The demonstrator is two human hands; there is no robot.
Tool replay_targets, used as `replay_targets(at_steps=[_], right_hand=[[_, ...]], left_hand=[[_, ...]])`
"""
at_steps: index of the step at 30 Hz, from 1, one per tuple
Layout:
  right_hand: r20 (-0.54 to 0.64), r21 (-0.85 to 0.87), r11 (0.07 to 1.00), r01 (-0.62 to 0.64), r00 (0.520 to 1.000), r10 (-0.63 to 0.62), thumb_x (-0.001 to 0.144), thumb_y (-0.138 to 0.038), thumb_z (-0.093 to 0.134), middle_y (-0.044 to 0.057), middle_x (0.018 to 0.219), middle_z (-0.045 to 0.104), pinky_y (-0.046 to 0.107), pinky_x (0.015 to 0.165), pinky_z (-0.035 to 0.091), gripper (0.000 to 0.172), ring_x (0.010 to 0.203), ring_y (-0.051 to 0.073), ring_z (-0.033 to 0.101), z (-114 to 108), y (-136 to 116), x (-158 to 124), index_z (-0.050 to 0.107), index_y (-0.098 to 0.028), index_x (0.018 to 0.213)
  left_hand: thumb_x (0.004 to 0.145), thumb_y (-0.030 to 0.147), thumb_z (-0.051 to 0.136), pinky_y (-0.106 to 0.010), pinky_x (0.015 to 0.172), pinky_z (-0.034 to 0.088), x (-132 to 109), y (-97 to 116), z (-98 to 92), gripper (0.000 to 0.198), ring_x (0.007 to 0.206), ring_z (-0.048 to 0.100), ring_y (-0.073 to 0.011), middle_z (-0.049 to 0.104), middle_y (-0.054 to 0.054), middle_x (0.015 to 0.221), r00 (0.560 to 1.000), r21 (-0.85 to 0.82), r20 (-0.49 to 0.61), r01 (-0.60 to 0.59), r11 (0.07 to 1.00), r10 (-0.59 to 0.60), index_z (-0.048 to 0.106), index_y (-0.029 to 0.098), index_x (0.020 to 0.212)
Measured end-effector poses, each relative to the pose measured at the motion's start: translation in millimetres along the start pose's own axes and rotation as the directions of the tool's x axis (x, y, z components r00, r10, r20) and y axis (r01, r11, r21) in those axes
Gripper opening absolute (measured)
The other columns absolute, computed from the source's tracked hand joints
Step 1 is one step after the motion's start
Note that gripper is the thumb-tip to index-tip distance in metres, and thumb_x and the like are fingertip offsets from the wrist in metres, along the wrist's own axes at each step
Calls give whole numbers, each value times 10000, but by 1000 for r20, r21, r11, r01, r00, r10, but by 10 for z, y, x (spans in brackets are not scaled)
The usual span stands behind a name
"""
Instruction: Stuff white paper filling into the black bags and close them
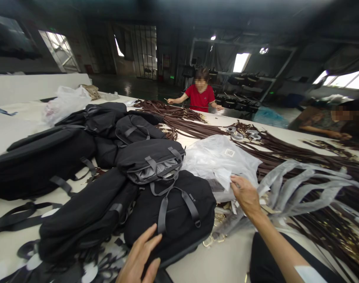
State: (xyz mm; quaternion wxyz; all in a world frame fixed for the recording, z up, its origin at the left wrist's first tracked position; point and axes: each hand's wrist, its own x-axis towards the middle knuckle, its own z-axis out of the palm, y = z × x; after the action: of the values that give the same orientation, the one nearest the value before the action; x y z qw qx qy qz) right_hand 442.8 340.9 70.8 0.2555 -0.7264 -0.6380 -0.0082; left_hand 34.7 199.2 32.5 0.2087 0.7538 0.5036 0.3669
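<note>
Left fingers (151, 232) spread, right fingers (236, 180) pinching

Our left hand (140, 257) is splayed at the near edge of the front black bag (179, 214); whether it touches, we cannot tell. That bag looks soft, best held by its grey straps (190, 206). Right of the bag, our right hand (246, 195) pinches what seems a white slip (223, 178), likely light and easily creased. Beyond the bag's right end, the plastic sack (207, 155) looks limp and slippery; we judge a gathered edge the surest hold.

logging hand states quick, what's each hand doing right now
Left hand: open, fingers spread by the black bag; contact can't be told.
Right hand: closed, pinching a white slip at the plastic bag.
</note>
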Motion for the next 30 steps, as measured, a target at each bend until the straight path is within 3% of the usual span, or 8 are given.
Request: replay_targets(at_steps=[4,8,10,14,20,22,25,30], right_hand=[[168,314,948,-52,986,-1,854,-411,544,15,797,683,261,656,496,231,723,187,628,-270,-537,-782,634,-208,792],[379,591,776,-221,925,-25,784,-393,637,-8,729,606,252,645,443,211,697,169,555,-381,-1111,-1639,559,-205,730],[431,622,729,-286,902,-14,760,-357,648,-13,714,590,256,645,433,184,692,166,544,-441,-1275,-1928,552,-204,724],[516,656,585,-476,849,113,703,-401,725,-23,658,562,251,598,422,270,638,150,529,-610,-1272,-2224,551,-194,692],[608,719,201,-665,742,282,629,-532,838,37,870,686,253,475,464,620,602,162,597,-781,-1210,-2510,583,-216,1098],[661,723,87,-686,722,204,664,-486,845,71,1042,697,296,597,544,802,715,187,664,-777,-1313,-2595,480,-253,1340],[669,727,9,-687,711,214,667,-456,859,84,937,728,311,703,552,633,764,211,685,-775,-1407,-2667,630,-174,1186],[446,826,58,-561,713,542,587,-442,899,68,908,736,273,651,538,507,746,200,662,-912,-1150,-2784,713,-165,969]], left_hand=[[899,435,621,-273,905,565,-163,299,322,376,1201,615,-230,617,-62,1349,954,-433,253,260,863,-161,628,328,1260],[721,687,710,-361,828,568,-41,676,599,963,1187,607,-323,497,-228,1435,828,-701,515,556,447,-223,372,187,1472],[715,693,711,-358,795,546,27,837,621,889,1017,669,-295,627,-220,1250,816,-723,532,577,380,-225,482,138,1370],[825,572,645,-282,678,484,18,977,473,433,726,623,-191,668,-57,786,856,-686,482,501,528,-186,644,141,861],[888,491,541,-237,528,416,-202,919,234,318,563,512,-137,531,29,654,847,-610,498,495,619,-187,538,187,796],[934,392,505,-253,623,446,-256,935,182,240,669,566,-158,598,4,739,859,-543,509,371,753,-56,575,187,832],[940,309,564,-321,825,464,-313,908,117,154,905,617,-216,674,-49,986,836,-294,539,71,953,103,608,193,1029],[821,281,768,-466,1099,315,-370,639,-11,385,1136,575,-271,644,-79,1157,683,-31,674,-356,934,283,575,193,1142]])
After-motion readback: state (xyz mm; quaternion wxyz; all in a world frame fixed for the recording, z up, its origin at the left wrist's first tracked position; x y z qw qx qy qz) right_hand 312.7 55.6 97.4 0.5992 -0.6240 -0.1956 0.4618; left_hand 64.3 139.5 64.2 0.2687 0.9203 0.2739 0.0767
